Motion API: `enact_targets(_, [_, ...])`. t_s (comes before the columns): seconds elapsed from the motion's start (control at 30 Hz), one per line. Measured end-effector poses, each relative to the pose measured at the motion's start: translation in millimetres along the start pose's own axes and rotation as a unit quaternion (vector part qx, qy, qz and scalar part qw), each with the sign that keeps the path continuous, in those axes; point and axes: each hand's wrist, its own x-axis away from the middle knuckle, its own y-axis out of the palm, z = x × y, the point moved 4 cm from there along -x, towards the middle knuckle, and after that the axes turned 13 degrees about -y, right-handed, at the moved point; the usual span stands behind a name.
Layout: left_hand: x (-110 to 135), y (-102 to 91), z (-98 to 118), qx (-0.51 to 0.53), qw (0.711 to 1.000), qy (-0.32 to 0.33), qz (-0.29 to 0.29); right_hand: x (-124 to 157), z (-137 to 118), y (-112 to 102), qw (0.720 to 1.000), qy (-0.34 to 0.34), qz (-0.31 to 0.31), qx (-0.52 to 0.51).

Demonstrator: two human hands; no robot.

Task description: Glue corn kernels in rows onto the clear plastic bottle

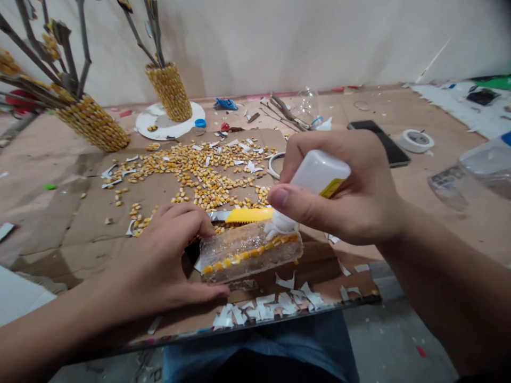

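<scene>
My right hand (339, 186) is wrapped round a white glue bottle (317, 173) with a yellow label, tipped nozzle-down. White glue shows round its tip, at the right end of a clear plastic container (235, 242) lying on its side. A single row of corn kernels (251, 254) runs along the container's length. My left hand (175, 244) grips the container's left end between thumb and fingers. Just behind it lies a yellow utility knife (247, 215) with its blade pointing left. Loose corn kernels (203, 175) are spread on the cardboard beyond.
Two corn-covered vases (93, 125) with branches stand back left, one on a white ring (149, 125). White paper scraps (263, 308) line the table's front edge. A phone (379, 142), a tape roll (415, 140) and clear plastic pieces (447, 186) lie right.
</scene>
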Motion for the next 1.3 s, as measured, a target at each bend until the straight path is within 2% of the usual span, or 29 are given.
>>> enact_targets(0.37, [-1.9,1.7,-3.7,-0.003,1.000,0.009,0.014,-0.5,-2.4,0.5,1.000,-0.010,-0.019,-0.018])
enact_targets(0.57, [-1.7,-1.2,3.5,0.000,1.000,-0.007,0.001,-1.1,-4.0,0.3,1.000,0.001,-0.019,-0.012])
enact_targets(1.1, [-1.2,-0.6,4.1,-0.015,1.000,-0.003,-0.017,1.1,-1.1,-0.1,0.998,0.008,-0.043,0.038])
enact_targets(1.3, [-0.9,-0.3,3.5,-0.013,1.000,-0.009,-0.017,3.8,-4.2,-4.7,0.998,-0.043,-0.008,0.037])
